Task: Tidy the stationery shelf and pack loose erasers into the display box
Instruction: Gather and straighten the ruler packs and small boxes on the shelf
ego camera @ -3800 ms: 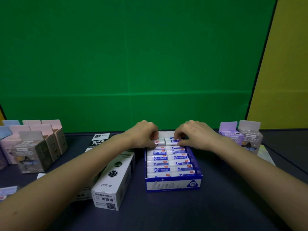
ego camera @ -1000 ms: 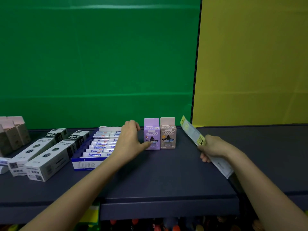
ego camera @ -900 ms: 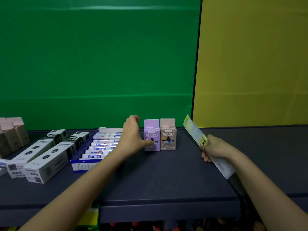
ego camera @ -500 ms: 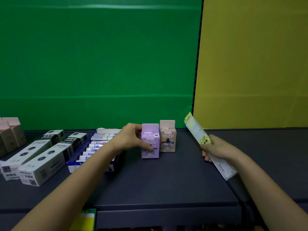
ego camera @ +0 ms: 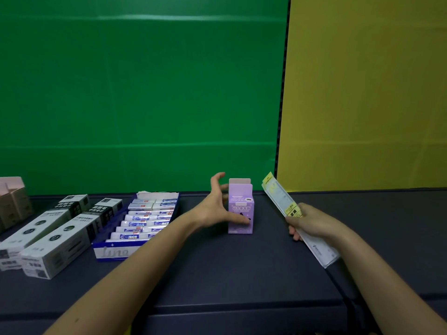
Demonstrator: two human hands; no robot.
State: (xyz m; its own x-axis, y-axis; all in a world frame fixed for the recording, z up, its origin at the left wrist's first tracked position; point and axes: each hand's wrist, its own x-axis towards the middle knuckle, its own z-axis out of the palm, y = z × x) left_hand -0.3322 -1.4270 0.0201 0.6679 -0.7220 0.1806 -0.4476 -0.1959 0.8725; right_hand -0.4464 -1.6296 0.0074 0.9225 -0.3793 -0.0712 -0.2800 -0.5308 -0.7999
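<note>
The blue display box (ego camera: 113,251) sits left of centre on the dark shelf, filled with rows of white erasers (ego camera: 145,217) in blue sleeves. My left hand (ego camera: 214,210) is to its right, fingers spread and lifted, thumb resting against the front of a small purple carton (ego camera: 242,204). That carton stands upright, directly in front of a pink carton (ego camera: 239,181) whose top alone shows. My right hand (ego camera: 312,222) grips a long clear flat packet (ego camera: 278,197) with yellow labels, held slanted above the shelf.
White pen boxes (ego camera: 55,250) lie left of the display box, with black-and-white boxes (ego camera: 72,204) behind them. Pink cartons (ego camera: 12,199) stand at the far left. The shelf's front edge (ego camera: 242,308) runs below my arms. Green and yellow panels form the back.
My left hand slid the purple carton forward and over, in front of the pink one, then spread its fingers. My right hand kept the packet, raising it slightly.
</note>
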